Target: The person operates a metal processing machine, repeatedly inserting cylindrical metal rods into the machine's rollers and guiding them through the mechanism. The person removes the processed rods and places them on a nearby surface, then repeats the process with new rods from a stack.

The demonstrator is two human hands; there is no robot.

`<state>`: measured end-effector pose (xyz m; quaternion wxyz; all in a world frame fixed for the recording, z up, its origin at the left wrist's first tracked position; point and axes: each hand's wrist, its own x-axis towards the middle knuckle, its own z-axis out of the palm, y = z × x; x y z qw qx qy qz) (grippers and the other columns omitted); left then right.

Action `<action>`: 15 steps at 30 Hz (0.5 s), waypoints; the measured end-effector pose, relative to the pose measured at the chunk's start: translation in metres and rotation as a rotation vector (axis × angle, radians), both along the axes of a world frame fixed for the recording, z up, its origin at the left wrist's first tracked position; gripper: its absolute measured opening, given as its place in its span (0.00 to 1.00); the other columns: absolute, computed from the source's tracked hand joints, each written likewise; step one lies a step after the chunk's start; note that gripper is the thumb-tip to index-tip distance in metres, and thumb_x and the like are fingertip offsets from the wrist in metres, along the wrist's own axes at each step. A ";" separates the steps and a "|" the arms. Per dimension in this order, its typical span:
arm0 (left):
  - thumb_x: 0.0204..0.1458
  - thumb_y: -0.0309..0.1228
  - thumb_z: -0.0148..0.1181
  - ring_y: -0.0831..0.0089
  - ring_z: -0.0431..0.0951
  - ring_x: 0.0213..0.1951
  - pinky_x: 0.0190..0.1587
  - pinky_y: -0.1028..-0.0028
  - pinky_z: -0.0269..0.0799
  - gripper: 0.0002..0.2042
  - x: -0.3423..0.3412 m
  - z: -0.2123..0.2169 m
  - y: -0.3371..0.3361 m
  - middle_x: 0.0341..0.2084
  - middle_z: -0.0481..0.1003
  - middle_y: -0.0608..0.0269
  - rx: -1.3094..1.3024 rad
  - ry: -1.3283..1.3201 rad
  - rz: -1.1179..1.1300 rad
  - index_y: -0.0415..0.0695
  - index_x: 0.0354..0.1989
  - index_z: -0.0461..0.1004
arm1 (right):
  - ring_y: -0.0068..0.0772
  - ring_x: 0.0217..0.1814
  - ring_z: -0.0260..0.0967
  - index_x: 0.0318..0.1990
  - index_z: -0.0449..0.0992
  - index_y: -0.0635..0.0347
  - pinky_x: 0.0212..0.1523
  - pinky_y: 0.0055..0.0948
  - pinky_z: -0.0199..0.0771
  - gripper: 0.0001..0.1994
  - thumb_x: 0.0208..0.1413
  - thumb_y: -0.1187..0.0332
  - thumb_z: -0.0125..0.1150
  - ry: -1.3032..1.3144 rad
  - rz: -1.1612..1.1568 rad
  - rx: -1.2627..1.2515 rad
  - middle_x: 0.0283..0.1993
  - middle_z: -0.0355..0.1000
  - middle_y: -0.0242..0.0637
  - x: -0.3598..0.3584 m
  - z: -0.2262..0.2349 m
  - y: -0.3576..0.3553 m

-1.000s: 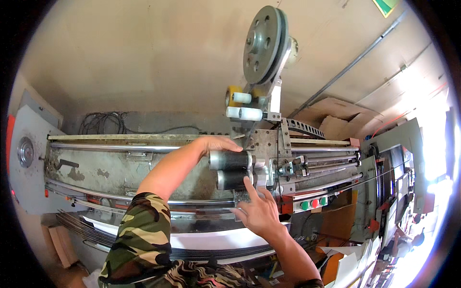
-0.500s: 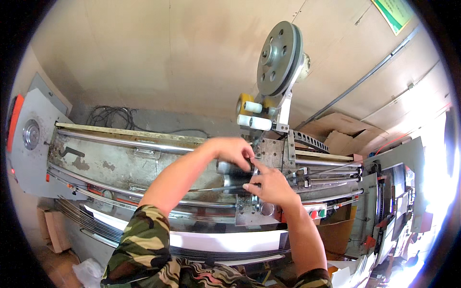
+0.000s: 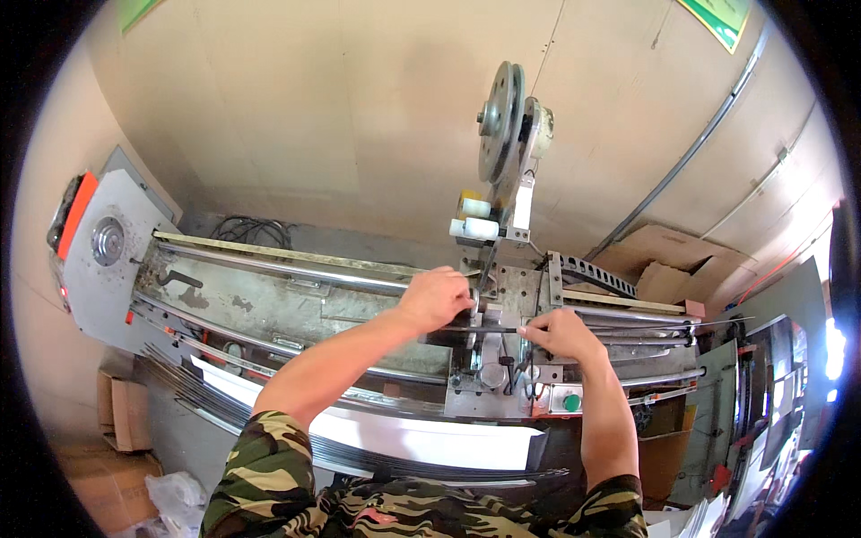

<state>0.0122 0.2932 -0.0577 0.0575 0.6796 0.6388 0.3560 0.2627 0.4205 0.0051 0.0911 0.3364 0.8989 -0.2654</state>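
My left hand (image 3: 437, 299) is closed in a pinch beside the carriage (image 3: 491, 354) of a long metal machine. Its fingertips are by the lower end of a dark strip (image 3: 491, 263) that comes down from a grey reel (image 3: 499, 125); what they pinch is hidden. To its right, my right hand (image 3: 565, 335) is closed on a thin dark rod (image 3: 641, 326), thumb and fingers pressed together. This rod runs across the carriage and out beyond the hand to the right.
White rollers (image 3: 475, 228) sit below the reel. Metal rails (image 3: 287, 269) run left to a grey end housing (image 3: 126, 255). A green button (image 3: 571, 403) is on the carriage's front right. Several dark rods (image 3: 193, 390) and a white sheet (image 3: 430, 438) lie along the near side.
My hands were close together at a blurred dark part over the carriage. Now they are further apart, with the right one moved rightward along the rod. The whole view has shifted.
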 end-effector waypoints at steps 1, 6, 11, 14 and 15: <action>0.50 0.35 0.67 0.60 0.78 0.37 0.38 0.63 0.74 0.10 0.002 0.002 -0.004 0.31 0.79 0.63 -0.073 -0.069 0.000 0.44 0.25 0.75 | 0.57 0.38 0.75 0.36 0.84 0.57 0.43 0.44 0.75 0.19 0.57 0.49 0.62 -0.001 -0.007 -0.001 0.31 0.77 0.51 0.003 -0.003 0.005; 0.54 0.30 0.67 0.68 0.81 0.41 0.44 0.68 0.74 0.09 0.012 -0.011 -0.010 0.40 0.82 0.54 -0.352 -0.464 -0.120 0.42 0.29 0.72 | 0.57 0.37 0.75 0.35 0.85 0.53 0.43 0.45 0.75 0.19 0.56 0.46 0.61 0.066 0.007 0.036 0.31 0.78 0.49 0.020 -0.029 0.022; 0.58 0.30 0.64 0.73 0.77 0.48 0.50 0.68 0.71 0.08 0.001 -0.005 -0.013 0.47 0.80 0.52 -0.505 -0.689 -0.259 0.42 0.30 0.72 | 0.56 0.36 0.75 0.35 0.86 0.49 0.41 0.45 0.76 0.19 0.55 0.45 0.62 0.117 -0.056 0.041 0.30 0.79 0.47 0.025 -0.036 0.028; 0.59 0.32 0.63 0.75 0.75 0.49 0.51 0.69 0.70 0.09 -0.012 0.005 -0.011 0.52 0.78 0.55 -0.611 -0.671 -0.292 0.42 0.30 0.73 | 0.55 0.35 0.76 0.34 0.86 0.49 0.40 0.45 0.76 0.18 0.55 0.45 0.62 0.117 -0.057 0.055 0.29 0.79 0.46 0.024 -0.033 0.031; 0.60 0.33 0.63 0.76 0.75 0.49 0.50 0.69 0.70 0.09 -0.013 0.008 -0.010 0.53 0.78 0.56 -0.641 -0.682 -0.308 0.42 0.31 0.74 | 0.55 0.35 0.76 0.33 0.86 0.50 0.40 0.44 0.76 0.18 0.55 0.46 0.63 0.148 -0.054 0.068 0.29 0.78 0.46 0.026 -0.035 0.032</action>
